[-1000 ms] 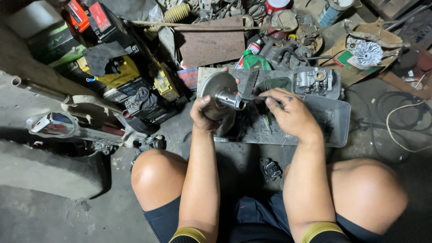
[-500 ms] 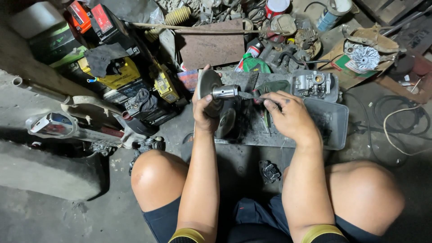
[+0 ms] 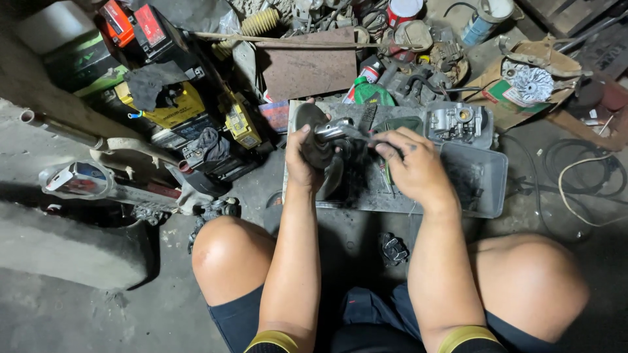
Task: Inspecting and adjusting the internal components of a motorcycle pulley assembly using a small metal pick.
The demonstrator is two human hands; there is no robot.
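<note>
Workshop floor of stained concrete, crowded with parts; the person squats over a shallow grey tray (image 3: 487, 180). The left hand (image 3: 302, 160) is closed around a greasy crankshaft assembly (image 3: 325, 145), held upright above the tray's left end. The right hand (image 3: 413, 167) pinches the end of the bright shaft (image 3: 340, 127) with curled fingertips; whether it holds a small tool cannot be told. The assembly is already out of its engine and still black with grime, so cleaning or inspection seems barely begun. A carburettor (image 3: 456, 122) sits at the tray's far edge. Beyond lie a green bottle (image 3: 371, 93), yellow boxes (image 3: 241, 121), a red-and-black box (image 3: 154, 29) at upper left, and a red can (image 3: 403, 10).
</note>
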